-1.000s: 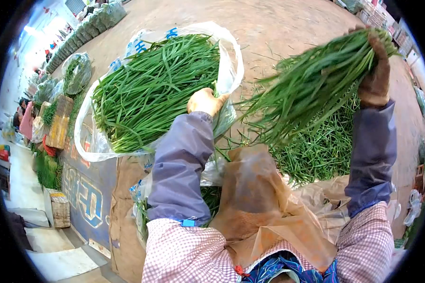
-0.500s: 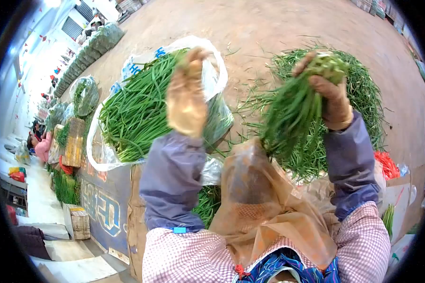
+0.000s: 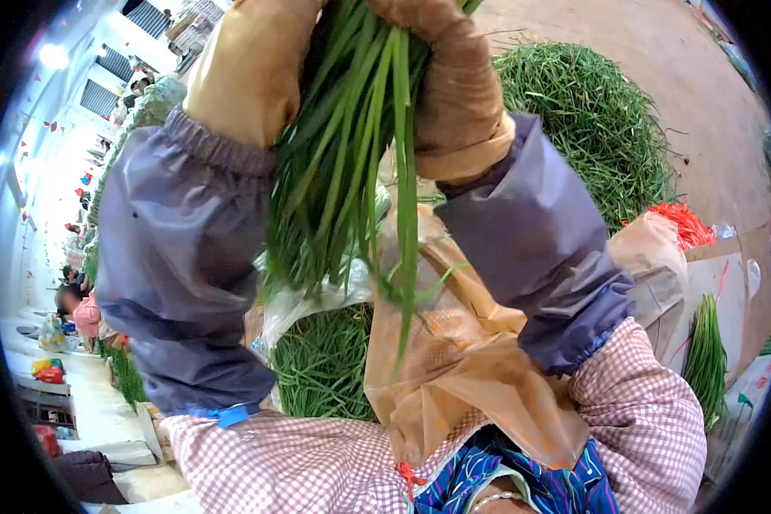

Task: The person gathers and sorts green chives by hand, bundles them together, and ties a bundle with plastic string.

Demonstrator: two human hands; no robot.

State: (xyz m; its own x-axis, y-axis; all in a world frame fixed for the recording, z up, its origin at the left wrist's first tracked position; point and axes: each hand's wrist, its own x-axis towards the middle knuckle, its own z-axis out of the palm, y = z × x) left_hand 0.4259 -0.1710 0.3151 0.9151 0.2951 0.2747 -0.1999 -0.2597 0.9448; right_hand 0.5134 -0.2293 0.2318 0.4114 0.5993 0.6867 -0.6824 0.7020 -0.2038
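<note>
Green leaves hang raised before me in my right hand's grasp, partly hiding a plastic bag; my left hand, cropped above, I can't tell. Red string lies near a heap.

Purple-grey plastic-looking sleeve cover, left, was smooth, semi-gloss. Translucent amber plastic sheet, lower centre, was creased, shiny. Long green leaf bundle, upper centre, looked smooth, satiny.
</note>
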